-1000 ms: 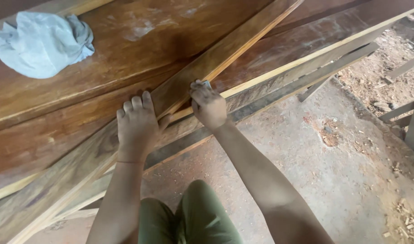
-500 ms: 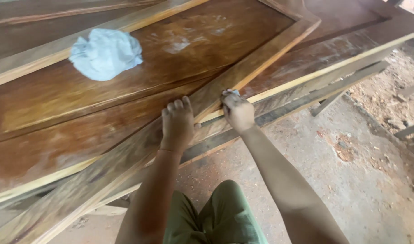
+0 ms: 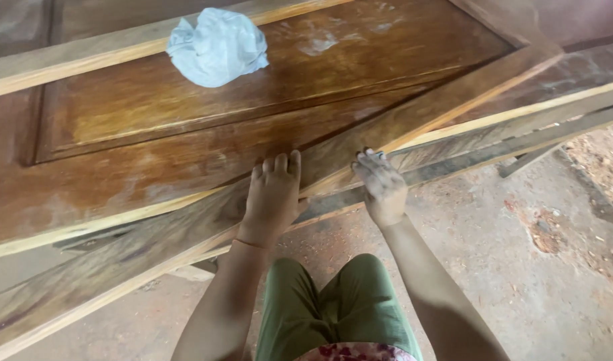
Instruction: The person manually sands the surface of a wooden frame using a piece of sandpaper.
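A long brown wooden plank [image 3: 453, 107] lies slanted across the near edge of a large varnished wooden door panel [image 3: 186, 113]. My left hand [image 3: 273, 197] rests flat on the plank, fingers together and pointing away from me. My right hand [image 3: 380, 184] grips the plank's near edge a little to the right, fingers curled over it. A crumpled pale blue cloth [image 3: 218, 47] lies on the door panel well beyond both hands.
More planks and pale-edged boards [image 3: 554, 113] run under the door to the right. A dusty concrete floor [image 3: 534, 267] with sawdust lies below. My green trousers [image 3: 333, 307] show at the bottom.
The view has shifted left, so the cloth and both hands now sit further right in the picture. Both hands stay on the plank.
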